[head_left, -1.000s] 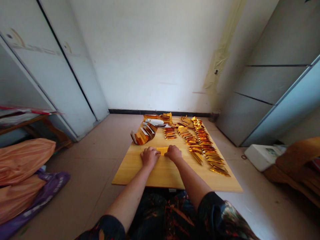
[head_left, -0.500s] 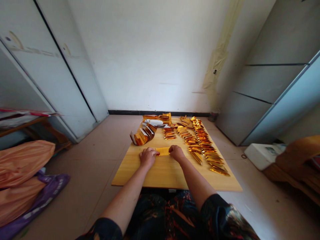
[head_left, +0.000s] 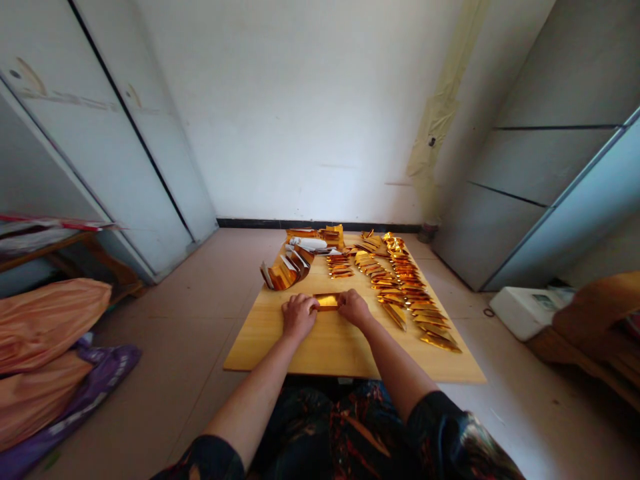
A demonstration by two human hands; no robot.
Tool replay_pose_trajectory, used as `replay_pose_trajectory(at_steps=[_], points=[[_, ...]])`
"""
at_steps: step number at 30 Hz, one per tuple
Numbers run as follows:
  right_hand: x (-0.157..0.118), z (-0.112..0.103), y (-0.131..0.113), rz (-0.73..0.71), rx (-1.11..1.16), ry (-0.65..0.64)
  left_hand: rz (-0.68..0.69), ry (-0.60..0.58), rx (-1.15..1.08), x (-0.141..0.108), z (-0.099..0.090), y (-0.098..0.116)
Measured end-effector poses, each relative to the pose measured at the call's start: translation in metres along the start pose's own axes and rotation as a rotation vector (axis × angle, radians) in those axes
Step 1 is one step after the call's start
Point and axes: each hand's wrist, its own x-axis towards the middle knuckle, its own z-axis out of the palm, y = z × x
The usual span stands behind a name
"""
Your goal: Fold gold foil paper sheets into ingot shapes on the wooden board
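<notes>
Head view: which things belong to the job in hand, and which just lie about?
Likely part of it:
gold strip, held by left hand and right hand
folded gold pieces
curved gold stack
board

Apparently lying about:
orange bundle
purple bundle
white box

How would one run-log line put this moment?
gold strip: between hands; left hand: holds left end; right hand: holds right end; folded pieces: right

A: How're our hands set?
B: Our L hand (head_left: 299,313) & R hand (head_left: 354,308) approx. lvl, out front, small gap betw., backs up, fingers curled.
A: And our arms?
B: L forearm (head_left: 257,380) & R forearm (head_left: 397,360) bare, reaching fwd, angled twd each other.
</notes>
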Motion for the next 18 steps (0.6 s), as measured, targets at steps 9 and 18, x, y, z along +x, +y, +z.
replay_pose_trajectory(at_steps=[9, 18], points=[[-0.0071, 0.0038, 0.0061, -0.081, 0.056, 0.020, 0.033, 0.045, -0.015, -0.0029, -0.0003, -0.0009], [-0.0089, 0.0043, 0.0073, -0.067, 0.114, 0.056, 0.035, 0.019, 0.009, -0.0002, 0.0007, -0.0003]])
